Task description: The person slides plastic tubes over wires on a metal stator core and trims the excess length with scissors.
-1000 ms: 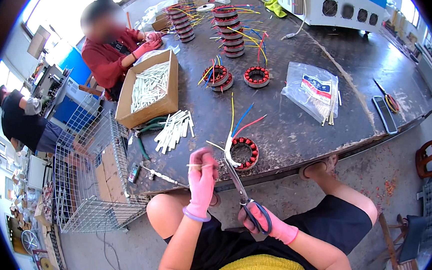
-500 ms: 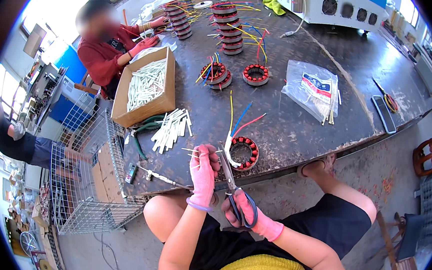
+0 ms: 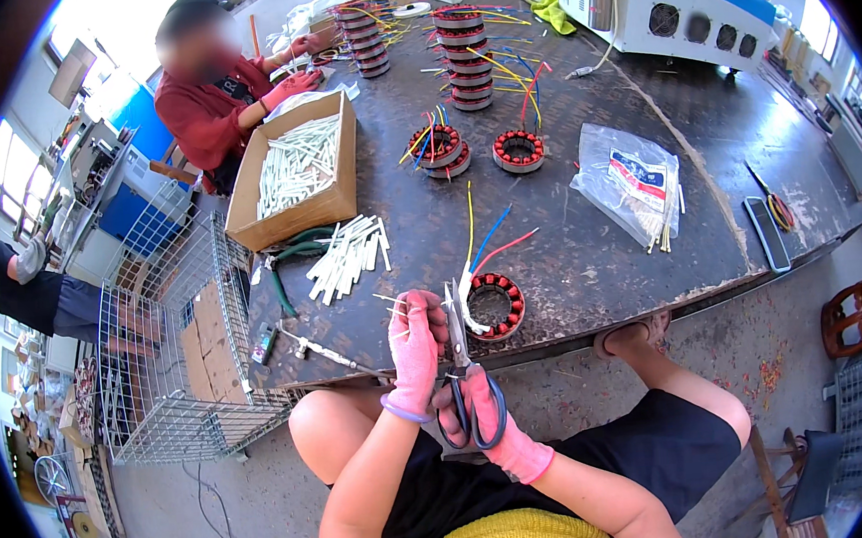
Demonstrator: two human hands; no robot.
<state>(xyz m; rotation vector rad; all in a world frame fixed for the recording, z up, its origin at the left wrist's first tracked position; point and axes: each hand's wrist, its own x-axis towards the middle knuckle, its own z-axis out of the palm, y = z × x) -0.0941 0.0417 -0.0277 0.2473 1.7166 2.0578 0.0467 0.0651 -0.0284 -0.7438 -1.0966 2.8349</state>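
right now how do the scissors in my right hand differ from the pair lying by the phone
The held scissors are in your right hand, blades slightly parted; the lying scissors rest on the table beside the phone. The held scissors have dark handles, while the lying scissors show orange on theirs. Both have looped handles, and blades pointing away from you.

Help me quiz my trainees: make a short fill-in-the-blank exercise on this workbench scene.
1. The right hand holds a pair of ____.
2. The short pieces piled in the cardboard box are coloured ____.
3. The bright wires at the nearest ring are yellow, red and ____.
4. The clear plastic bag lies to the person's ____ of that ring.

Missing words: scissors; white; blue; right.
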